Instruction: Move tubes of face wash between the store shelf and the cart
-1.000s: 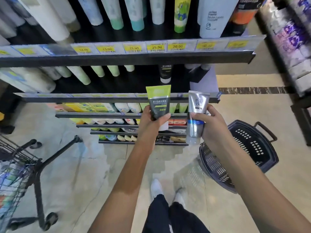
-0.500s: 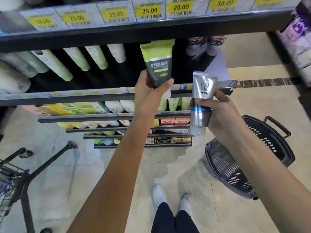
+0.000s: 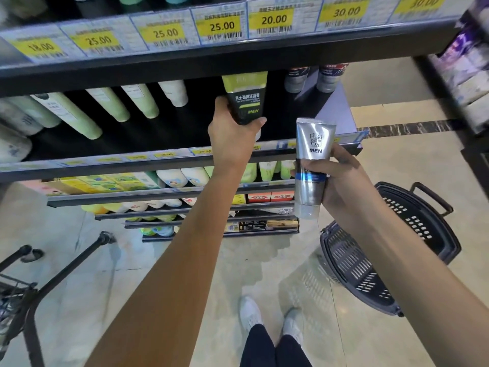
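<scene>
Now green tube point(image 3: 244, 98) gripped in left hand point(image 3: 231, 136), raised into shelf point(image 3: 105, 144) bay, top end tucked under upper shelf edge; not yet set down. Silver tube point(image 3: 312, 160) upright in right hand point(image 3: 341, 181), fingers wrapped round it, just right of and below left hand, outside shelf. Judgement: both tubes mid-return, neither placed. Cart point(image 3: 23, 292) far down-left; basket point(image 3: 383, 250) below right hand.

Black store shelf point(image 3: 132, 144) with pale green tubes point(image 3: 143, 102); tiled floor point(image 3: 370, 165) under basket point(image 3: 370, 260).
</scene>
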